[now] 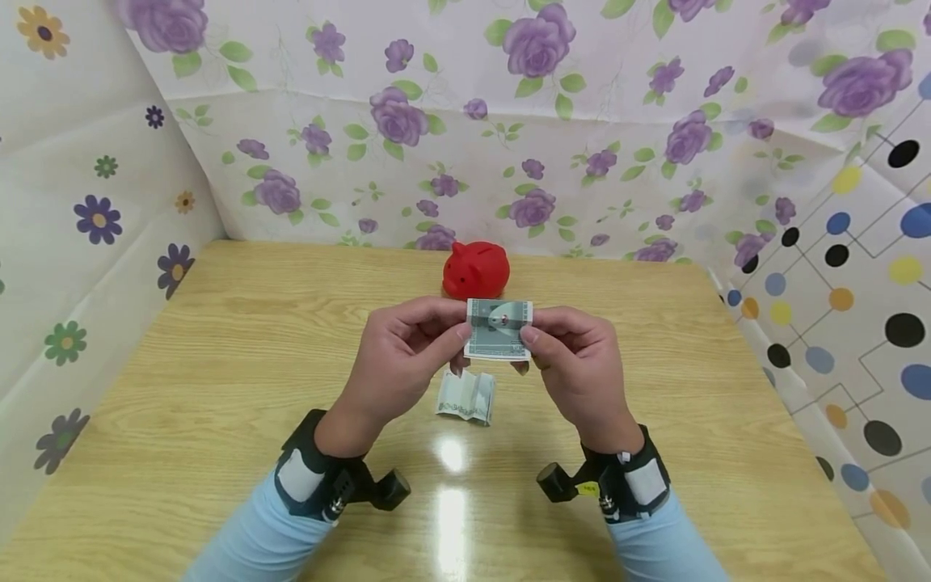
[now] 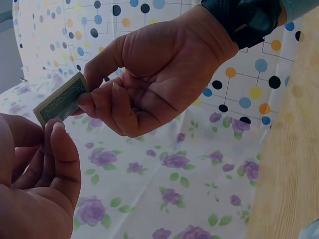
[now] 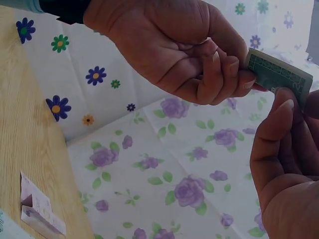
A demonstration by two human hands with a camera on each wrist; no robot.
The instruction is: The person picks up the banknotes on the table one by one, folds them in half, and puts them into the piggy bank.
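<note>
Left hand [image 1: 393, 360] and right hand [image 1: 582, 368] pinched folded banknote [image 1: 498, 325] by opposite edges, above bench [image 1: 254, 347]; creased note [image 1: 465, 396] lay at its 7 o'clock, red piggy bank [image 1: 482, 271] at 11 o'clock. Step judged: folding. Next move probably called for even pressure.

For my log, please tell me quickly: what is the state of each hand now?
Left hand: closed, pinching one side of the folded banknote.
Right hand: closed, pinching the opposite side of the folded banknote.
</note>
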